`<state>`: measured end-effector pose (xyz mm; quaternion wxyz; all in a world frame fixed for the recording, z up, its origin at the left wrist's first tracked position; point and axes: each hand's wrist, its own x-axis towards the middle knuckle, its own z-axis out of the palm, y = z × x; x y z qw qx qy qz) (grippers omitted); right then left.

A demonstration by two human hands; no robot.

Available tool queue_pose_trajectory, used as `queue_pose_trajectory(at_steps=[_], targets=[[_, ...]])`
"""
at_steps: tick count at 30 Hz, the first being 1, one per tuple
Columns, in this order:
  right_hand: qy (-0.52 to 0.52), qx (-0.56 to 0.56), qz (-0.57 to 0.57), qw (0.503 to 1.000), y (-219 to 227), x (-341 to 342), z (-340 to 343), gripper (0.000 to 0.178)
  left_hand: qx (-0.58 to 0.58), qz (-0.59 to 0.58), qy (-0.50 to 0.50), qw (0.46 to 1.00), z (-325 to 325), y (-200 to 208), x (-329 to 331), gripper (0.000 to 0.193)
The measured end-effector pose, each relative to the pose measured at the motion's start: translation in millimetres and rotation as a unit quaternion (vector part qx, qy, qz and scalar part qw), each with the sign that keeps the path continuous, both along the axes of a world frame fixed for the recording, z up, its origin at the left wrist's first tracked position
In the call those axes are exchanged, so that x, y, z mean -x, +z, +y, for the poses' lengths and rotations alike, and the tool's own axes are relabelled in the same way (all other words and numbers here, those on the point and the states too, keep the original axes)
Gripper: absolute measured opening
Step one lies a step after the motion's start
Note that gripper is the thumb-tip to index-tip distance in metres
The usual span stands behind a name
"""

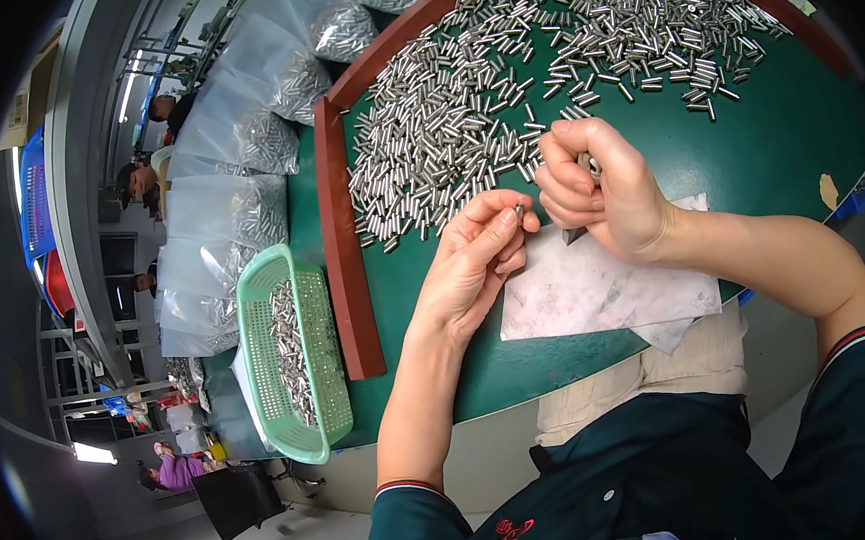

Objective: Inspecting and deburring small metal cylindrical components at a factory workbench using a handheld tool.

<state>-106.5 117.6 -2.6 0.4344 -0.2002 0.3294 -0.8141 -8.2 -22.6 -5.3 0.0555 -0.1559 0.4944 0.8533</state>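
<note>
Metal pins (423, 140), short, round and shiny, lie in a big heap on the smooth green table (785, 145). At left, clear plastic bags (209, 205) make a row, with more pins bunched at one end of each. Next is a long, light green plastic basket (332, 387), full of little holes, with pins inside. Beside it runs a red-brown rail (355, 315). Then the left hand (470, 257) pinches a tiny metal piece (518, 208), mostly hidden. The right hand (607, 188) curls around a gray pointed tool (572, 234); I cannot tell its kind. Under it lies a flat, smudged white sheet (605, 293).
</note>
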Motion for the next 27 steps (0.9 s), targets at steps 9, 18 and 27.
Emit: queue_pose_trajectory(at_steps=[9,18,27], targets=[[-0.003,0.000,0.003,1.000,0.7,0.3,0.7,0.038,-0.013,-0.006,-0.013,1.000,0.1,3.0,1.5,0.019],[0.000,-0.004,-0.002,1.000,1.3,0.4,-0.5,0.038,-0.152,-0.028,0.038,0.987,-5.3,2.8,-0.3,0.027],[0.006,-0.005,-0.003,1.000,1.3,1.9,-0.2,0.038,0.573,0.036,0.133,0.808,-21.9,7.3,1.0,0.012]])
